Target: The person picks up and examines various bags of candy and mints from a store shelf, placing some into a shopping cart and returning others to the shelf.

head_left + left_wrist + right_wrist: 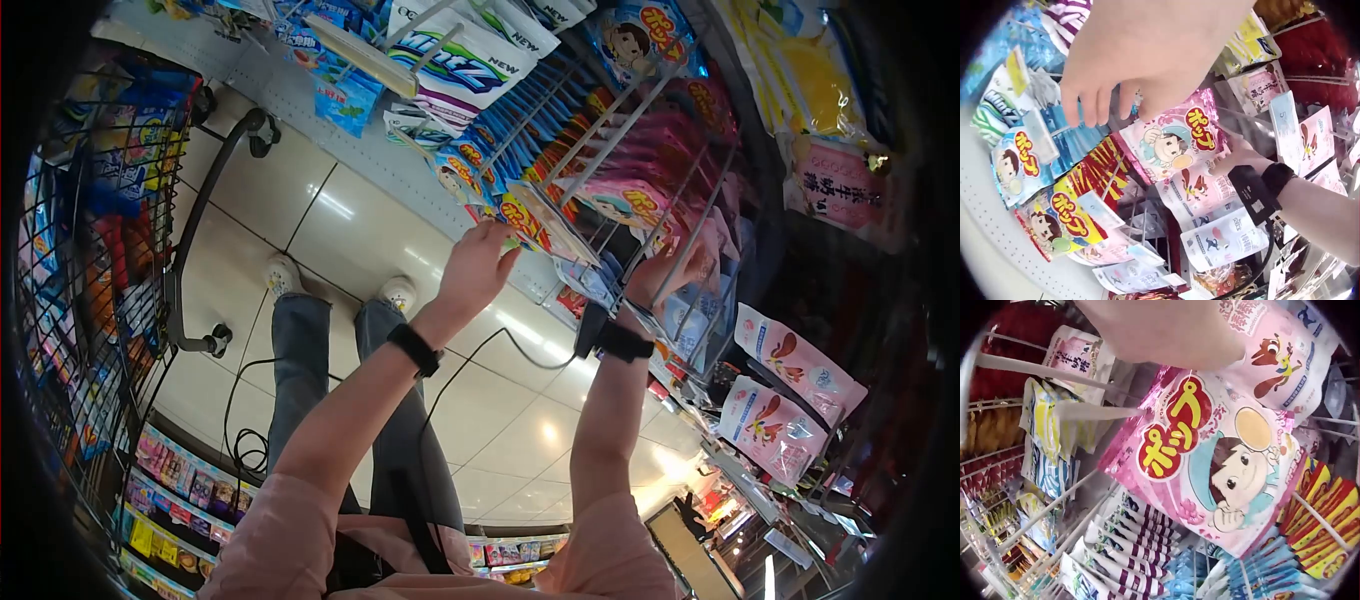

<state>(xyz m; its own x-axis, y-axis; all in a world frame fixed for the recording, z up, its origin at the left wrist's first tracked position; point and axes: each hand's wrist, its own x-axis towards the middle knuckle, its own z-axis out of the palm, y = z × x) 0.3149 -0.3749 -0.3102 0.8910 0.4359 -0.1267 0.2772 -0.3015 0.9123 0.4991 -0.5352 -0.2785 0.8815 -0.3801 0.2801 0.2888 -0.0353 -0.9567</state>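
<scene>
A pink candy bag [1210, 456] with a cartoon child and red lettering faces out from the hanging rack. My right hand [665, 270] reaches in among the pink bags, its fingers gripping the edge of this bag in the left wrist view; the fingertips are hidden in the right wrist view. Over the front of the rack, my left hand [475, 265] is held with relaxed fingers, near a yellow-and-red candy bag [1060, 219] and a blue one [1016, 165] of the same kind. Nothing shows in its grasp.
Wire pegs [690, 240] jut out around my right hand. Pink squirrel-print pouches [775, 430] hang to the right, and white mint bags [465, 60] hang farther along. A loaded black wire cart [185, 200] stands at left. Black cables [470, 360] trail from the wristbands.
</scene>
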